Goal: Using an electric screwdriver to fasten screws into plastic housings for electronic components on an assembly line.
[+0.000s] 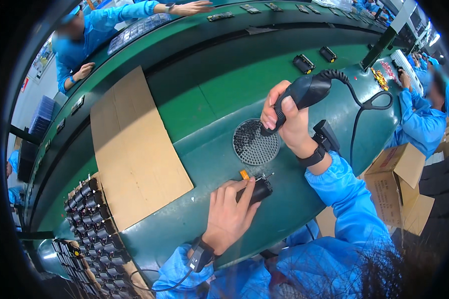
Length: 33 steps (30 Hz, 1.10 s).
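My right hand [292,119] is closed around a black electric screwdriver [309,90] with a coiled cord [334,74]. Its lower end points down over a round perforated dish [267,153] whose left part is heaped with tiny black pieces, apparently screws. Nearer to me, my left hand [230,212] grips a black cylindrical housing [261,191] against the green bench, fingers over its left end. An orange tab [244,174] and a thin metal pin show at the housing's far side.
A cardboard sheet [134,144] lies left of the hands. Beyond it are rows of black housings [95,224]. Two more housings [303,64] rest on the green conveyor belt [209,99]. An open carton [389,187] stands at right. Co-workers in blue sit at far left and right.
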Available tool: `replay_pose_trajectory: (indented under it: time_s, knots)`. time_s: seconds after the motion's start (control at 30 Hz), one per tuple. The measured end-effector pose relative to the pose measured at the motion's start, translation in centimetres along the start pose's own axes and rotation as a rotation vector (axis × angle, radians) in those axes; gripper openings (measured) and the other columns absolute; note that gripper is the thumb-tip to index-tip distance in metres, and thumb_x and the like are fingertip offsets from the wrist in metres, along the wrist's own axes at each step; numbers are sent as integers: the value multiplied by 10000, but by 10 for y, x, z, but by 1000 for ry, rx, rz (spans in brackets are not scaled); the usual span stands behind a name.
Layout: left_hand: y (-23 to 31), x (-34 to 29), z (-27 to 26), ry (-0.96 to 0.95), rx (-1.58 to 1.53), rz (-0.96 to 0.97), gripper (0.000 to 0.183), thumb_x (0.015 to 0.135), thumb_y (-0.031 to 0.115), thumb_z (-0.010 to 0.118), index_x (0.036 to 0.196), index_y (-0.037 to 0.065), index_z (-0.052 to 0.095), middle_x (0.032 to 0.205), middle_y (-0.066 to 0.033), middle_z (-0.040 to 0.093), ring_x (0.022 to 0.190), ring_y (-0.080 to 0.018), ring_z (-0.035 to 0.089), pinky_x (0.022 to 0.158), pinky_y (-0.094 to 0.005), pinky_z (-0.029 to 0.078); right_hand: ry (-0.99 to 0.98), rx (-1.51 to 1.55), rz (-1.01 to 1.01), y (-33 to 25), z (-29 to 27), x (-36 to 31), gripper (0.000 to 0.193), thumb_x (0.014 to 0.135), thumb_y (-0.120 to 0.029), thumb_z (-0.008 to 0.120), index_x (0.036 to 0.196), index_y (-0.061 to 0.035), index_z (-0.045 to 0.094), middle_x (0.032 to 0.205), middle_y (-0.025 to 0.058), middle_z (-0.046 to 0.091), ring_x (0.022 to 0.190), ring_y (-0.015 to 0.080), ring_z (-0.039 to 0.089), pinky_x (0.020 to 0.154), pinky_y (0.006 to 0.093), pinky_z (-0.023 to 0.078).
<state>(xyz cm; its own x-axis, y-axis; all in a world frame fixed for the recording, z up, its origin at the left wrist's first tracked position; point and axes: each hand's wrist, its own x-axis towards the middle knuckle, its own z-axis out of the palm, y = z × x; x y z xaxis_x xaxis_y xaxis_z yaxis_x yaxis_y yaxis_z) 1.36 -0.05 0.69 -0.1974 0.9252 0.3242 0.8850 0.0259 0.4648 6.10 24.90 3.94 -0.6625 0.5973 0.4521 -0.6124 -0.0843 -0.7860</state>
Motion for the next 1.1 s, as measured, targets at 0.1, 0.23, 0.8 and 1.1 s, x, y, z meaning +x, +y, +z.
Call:
replay_pose_trajectory:
  time_s: [0.1,0.23,0.8,1.1]
  knots:
    - [0,0,-2,-8,1,3,652,782,169,809,1376,36,573,1216,-119,558,1124,-319,551,872,-428,436,-20,-8,-12,0,-2,0,305,961,-286,681,940,-22,530,639,52,518,535,131,511,508,279,448]
    - [1,0,-2,-4,0,-3,641,783,173,811,1366,36,582,1212,-116,556,1123,-314,552,868,-425,435,-20,9,-11,-3,2,-1,307,958,-286,688,939,-22,531,642,53,522,535,132,512,515,283,452]
    - [-1,-1,-7,27,-33,-83,621,772,234,823,1325,54,608,1173,-91,591,1054,-287,567,822,-409,429,-161,90,-27,-49,28,-30,630,918,-692,566,956,-78,429,638,11,459,505,111,461,495,282,434]
    - [-2,1,-7,57,-63,-59,606,769,239,814,1312,51,621,1169,-86,591,1071,-282,567,828,-401,429,-206,10,24,-40,53,-68,636,887,-688,609,945,-70,466,608,6,491,471,111,474,448,271,429]
